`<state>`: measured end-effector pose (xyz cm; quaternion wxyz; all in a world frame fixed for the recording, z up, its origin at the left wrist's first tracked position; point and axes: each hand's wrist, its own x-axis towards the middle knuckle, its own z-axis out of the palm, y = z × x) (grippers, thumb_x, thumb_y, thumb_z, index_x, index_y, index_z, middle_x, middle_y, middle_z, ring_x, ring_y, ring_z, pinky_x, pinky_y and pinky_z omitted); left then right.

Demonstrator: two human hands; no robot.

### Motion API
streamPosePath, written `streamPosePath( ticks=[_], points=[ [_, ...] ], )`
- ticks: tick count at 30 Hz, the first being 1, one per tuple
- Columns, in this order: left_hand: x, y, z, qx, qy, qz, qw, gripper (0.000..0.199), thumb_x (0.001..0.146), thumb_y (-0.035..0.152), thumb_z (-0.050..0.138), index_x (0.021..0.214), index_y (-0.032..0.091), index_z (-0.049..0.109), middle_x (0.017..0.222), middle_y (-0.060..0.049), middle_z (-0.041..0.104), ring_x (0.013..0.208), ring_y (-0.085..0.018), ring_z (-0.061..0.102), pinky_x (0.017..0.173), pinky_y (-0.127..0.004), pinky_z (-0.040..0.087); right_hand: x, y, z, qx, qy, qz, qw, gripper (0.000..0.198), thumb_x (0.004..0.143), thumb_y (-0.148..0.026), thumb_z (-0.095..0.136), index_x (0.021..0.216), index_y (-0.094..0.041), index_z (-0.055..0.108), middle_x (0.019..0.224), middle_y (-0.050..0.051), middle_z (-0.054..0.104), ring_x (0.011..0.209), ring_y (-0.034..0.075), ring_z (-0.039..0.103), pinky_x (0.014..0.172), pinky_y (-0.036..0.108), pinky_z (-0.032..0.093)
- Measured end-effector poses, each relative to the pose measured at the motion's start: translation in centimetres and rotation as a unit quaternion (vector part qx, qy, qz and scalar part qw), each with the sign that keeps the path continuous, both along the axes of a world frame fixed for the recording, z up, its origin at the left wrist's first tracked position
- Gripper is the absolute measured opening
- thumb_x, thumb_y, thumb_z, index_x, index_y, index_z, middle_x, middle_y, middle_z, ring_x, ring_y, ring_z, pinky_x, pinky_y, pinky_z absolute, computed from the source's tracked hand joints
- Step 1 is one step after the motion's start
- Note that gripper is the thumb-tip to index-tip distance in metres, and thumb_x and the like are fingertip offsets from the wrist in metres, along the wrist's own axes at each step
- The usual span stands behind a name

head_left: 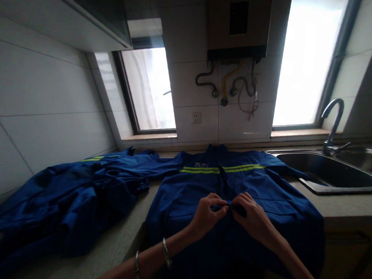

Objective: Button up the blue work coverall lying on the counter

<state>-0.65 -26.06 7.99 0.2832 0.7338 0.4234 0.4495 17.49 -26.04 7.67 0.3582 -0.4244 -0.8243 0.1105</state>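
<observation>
A blue jacket (201, 193) lies on the table (111, 245), its top near the back edge and its bottom hanging over the front edge. The fingers of the left hand (209, 211) and right hand (251, 215) pinch its middle, close together. More blue clothes (82, 200) lie heaped at the table's left end.

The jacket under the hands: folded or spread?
Spread: the jacket has its sleeves out to both sides, and its chest stripes show across the front.

jacket (185, 190): print (201, 165) illegible, lower end seemingly shadowed | sink (348, 191): cut off
</observation>
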Motion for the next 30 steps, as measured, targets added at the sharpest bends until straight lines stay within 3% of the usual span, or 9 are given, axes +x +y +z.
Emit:
streamPosePath(
  ticks=[6,12,17,24,30],
  points=[
    [0.2,0.1,-0.1,-0.057,-0.037,-0.004,0.998,0.020,0.073,0.033,0.067,0.078,0.014,0.071,0.077,-0.003,0.064,0.075,-0.015,0.058,0.069,-0.024,0.044,-0.1,0.0,0.2,0.026,-0.017,0.007,0.999,0.004,0.083,-0.021,0.054,0.081,-0.020,0.057,0.084,0.002,0.059,0.085,0.018,0.049,0.075,0.032,0.041],
    [0.6,0.2,-0.5,-0.111,-0.082,-0.003,0.990,0.018,0.071,0.031,0.067,0.073,0.013,0.069,0.071,-0.003,0.065,0.069,-0.014,0.056,0.065,-0.024,0.042,0.2,-0.2,0.2,-0.030,0.021,0.065,0.997,0.004,0.082,-0.020,0.057,0.085,-0.020,0.059,0.089,0.002,0.058,0.090,0.017,0.049,0.080,0.031,0.040],
    [0.7,0.1,-1.0,-0.118,-0.056,0.004,0.991,0.016,0.073,0.028,0.064,0.075,0.012,0.068,0.070,-0.003,0.063,0.066,-0.012,0.051,0.063,-0.023,0.039,0.8,0.2,0.1,-0.105,0.025,0.095,0.990,0.010,0.079,-0.019,0.061,0.089,-0.021,0.062,0.089,0.001,0.057,0.086,0.015,0.050,0.077,0.028,0.040],
    [0.5,0.5,-0.9,-0.129,-0.038,-0.010,0.991,0.020,0.076,0.031,0.060,0.078,0.012,0.066,0.071,-0.002,0.061,0.065,-0.011,0.049,0.061,-0.022,0.037,0.7,0.7,0.4,-0.095,0.027,0.064,0.993,0.011,0.077,-0.021,0.062,0.088,-0.022,0.063,0.090,0.000,0.058,0.087,0.015,0.052,0.078,0.027,0.038],
    [0.3,0.8,-0.6,-0.103,-0.013,0.002,0.995,0.020,0.077,0.031,0.057,0.079,0.013,0.066,0.076,-0.003,0.064,0.070,-0.013,0.052,0.067,-0.024,0.038,0.9,1.3,0.9,-0.134,0.033,0.106,0.985,0.008,0.077,-0.024,0.062,0.084,-0.020,0.061,0.085,-0.001,0.057,0.082,0.014,0.052,0.074,0.026,0.038]
  ],
)
